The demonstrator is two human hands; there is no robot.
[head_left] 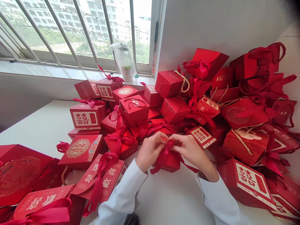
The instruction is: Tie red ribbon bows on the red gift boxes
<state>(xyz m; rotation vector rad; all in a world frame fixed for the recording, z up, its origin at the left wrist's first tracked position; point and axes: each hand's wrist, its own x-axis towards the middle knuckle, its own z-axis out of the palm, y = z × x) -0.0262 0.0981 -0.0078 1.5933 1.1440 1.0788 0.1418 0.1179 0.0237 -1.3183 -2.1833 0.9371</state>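
A small red gift box [167, 162] with a red ribbon [167, 147] stands on the white table [44, 125] in front of me. My left hand [150, 150] pinches the ribbon on the box's top from the left. My right hand [191, 150] pinches the same ribbon from the right. Both hands' fingers are closed on the ribbon, meeting above the box. White sleeves cover both forearms.
Several red gift boxes with ribbons and rope handles are heaped across the table from left to right, highest against the wall at the right [246, 112]. A plastic bag with a cup [124, 61] stands on the windowsill. Flat boxes [21, 175] lie at the near left.
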